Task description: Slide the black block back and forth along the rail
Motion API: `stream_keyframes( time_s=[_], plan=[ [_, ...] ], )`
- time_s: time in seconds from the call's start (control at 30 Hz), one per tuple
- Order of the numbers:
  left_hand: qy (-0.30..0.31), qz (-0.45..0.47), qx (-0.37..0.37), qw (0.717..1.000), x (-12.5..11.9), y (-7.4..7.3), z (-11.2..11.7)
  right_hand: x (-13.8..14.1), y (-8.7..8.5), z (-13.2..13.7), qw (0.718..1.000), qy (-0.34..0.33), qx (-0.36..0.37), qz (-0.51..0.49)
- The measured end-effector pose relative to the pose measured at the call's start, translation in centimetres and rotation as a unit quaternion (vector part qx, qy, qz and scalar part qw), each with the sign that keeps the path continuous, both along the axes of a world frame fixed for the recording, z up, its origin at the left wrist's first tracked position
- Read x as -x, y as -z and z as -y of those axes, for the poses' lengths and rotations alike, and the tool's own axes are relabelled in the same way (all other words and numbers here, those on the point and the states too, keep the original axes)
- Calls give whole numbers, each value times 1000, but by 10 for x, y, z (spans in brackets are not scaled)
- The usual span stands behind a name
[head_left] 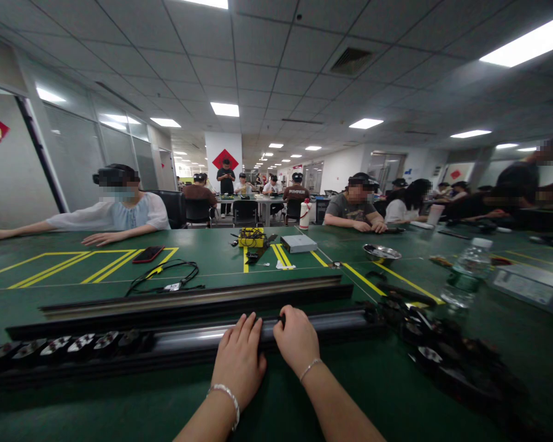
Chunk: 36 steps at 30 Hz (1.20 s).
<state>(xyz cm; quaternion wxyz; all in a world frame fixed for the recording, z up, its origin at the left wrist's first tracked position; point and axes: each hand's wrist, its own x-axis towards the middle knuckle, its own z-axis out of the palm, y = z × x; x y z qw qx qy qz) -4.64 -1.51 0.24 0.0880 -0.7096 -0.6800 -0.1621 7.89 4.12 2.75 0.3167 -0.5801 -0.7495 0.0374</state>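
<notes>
A long black rail with a shiny grey inner channel (193, 337) lies across the table in front of me. Dark parts with silvery faces (80, 342) sit in a row along its left end. My left hand (240, 353) rests flat over the channel, fingers stretched out. Just right of it, my right hand (298, 341) is curled at the rail, with a small dark bit showing by its fingertips. What the curled fingers grip is mostly hidden. Behind, a second long black rail (166, 304) lies roughly parallel.
At right lies a heap of dark parts (447, 356) beside a clear plastic bottle (467, 273). Further back are a metal bowl (381, 252), a grey box (298, 244), a phone (148, 255) and a black cable (184, 276). Co-workers (124, 205) sit across the green table.
</notes>
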Motion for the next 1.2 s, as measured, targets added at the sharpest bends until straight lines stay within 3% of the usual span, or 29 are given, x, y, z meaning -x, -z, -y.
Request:
stream_keyframes(
  time_s=[0.27, 1.2],
  plan=[
    [2, 7, -5, 1000, 0, -1, 1, -4, 3, 0, 999, -11, -32, 8],
    [-3, -7, -17, 1000, 2, 4, -1, -5, 4, -4, 1000, -9, 0, -20]
  ],
)
